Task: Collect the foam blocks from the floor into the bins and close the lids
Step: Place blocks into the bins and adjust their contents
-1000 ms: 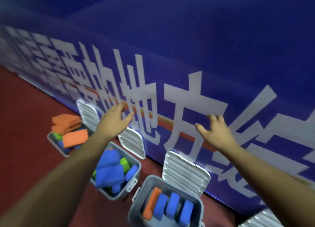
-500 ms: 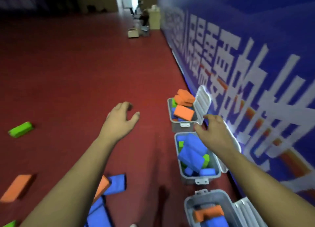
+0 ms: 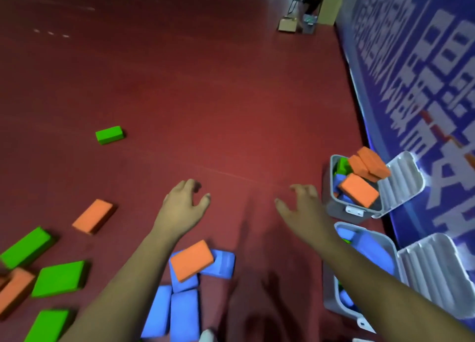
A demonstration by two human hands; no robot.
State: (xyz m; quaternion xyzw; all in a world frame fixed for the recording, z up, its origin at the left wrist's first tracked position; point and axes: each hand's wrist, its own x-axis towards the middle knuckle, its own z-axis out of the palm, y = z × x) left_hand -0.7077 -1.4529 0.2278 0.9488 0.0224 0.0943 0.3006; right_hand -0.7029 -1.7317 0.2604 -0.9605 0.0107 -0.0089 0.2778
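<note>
Foam blocks (image 3: 59, 278) lie scattered on the floor (image 3: 205, 110), mostly below and left of the left hand (image 3: 183, 205). This hand and the right hand (image 3: 300, 208) are empty, with fingers loosely spread. It seems best to grasp the orange block (image 3: 192, 260) under the left wrist first, then drop it into the open bin (image 3: 336, 208) beside the right hand.

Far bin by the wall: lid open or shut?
Open. The far bin has its ribbed lid swung back toward the blue wall; orange blocks pile above the rim.
</note>
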